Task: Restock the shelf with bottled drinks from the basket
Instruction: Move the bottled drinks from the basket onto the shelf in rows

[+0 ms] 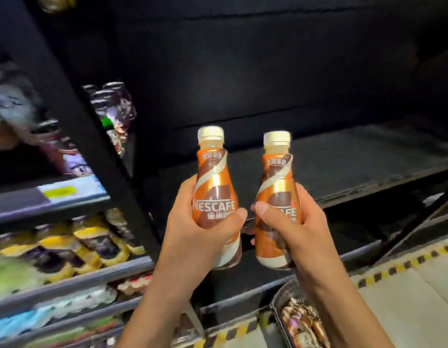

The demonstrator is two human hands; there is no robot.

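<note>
My left hand (192, 229) grips an orange-and-brown Nescafe coffee bottle (214, 179) with a cream cap, held upright. My right hand (293, 222) grips a second bottle of the same kind (277, 182), also upright, a little to the right. Both bottles are raised in front of a dark bare shelf board (343, 159). The basket (278, 305) sits low at the bottom right, with several more bottles lying inside it.
A black upright post (97, 136) divides the bare bay from stocked shelves on the left, which hold dark bottles (112, 104) and yellow-labelled packs (87, 242). Yellow-and-black hazard tape (406, 262) runs along the floor at the right.
</note>
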